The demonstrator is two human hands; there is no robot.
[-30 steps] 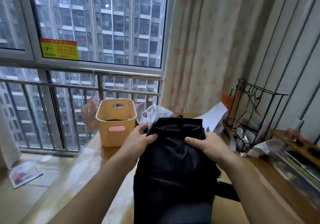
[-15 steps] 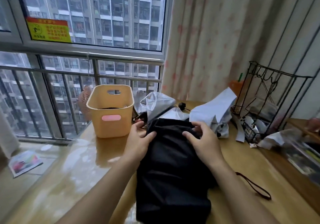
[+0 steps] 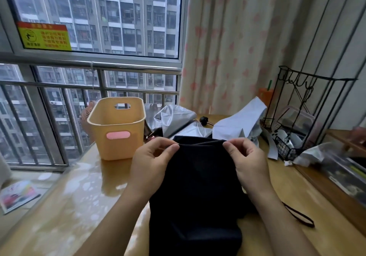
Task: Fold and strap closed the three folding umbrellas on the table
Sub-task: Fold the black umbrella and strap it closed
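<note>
Black fabric of a folding umbrella [image 3: 195, 192] is spread on the wooden counter [image 3: 79, 206], just in front of the yellow basket [image 3: 116, 129]. Its far edge is pulled taut between the two hands: the left hand [image 3: 152, 166] is pinched on the left corner and the right hand [image 3: 247, 162] on the right corner, thumbs pressed against forefingers. A black wrist loop [image 3: 299, 216] trails from the fabric toward the near right. Behind the black umbrella, right of the basket, two silvery-white umbrellas [image 3: 178, 121] [image 3: 237, 121] are heaped loosely, and a black knob [image 3: 204, 120] is seen between them.

The shaft and ribs of the black umbrella are hidden under the cloth, and its near end is cut off by the lower frame edge. Items to the far right of the basket are blurred.

Compared with half a second ago, the hands have been drawn apart to the corners, and the edge has been stretched straight.
</note>
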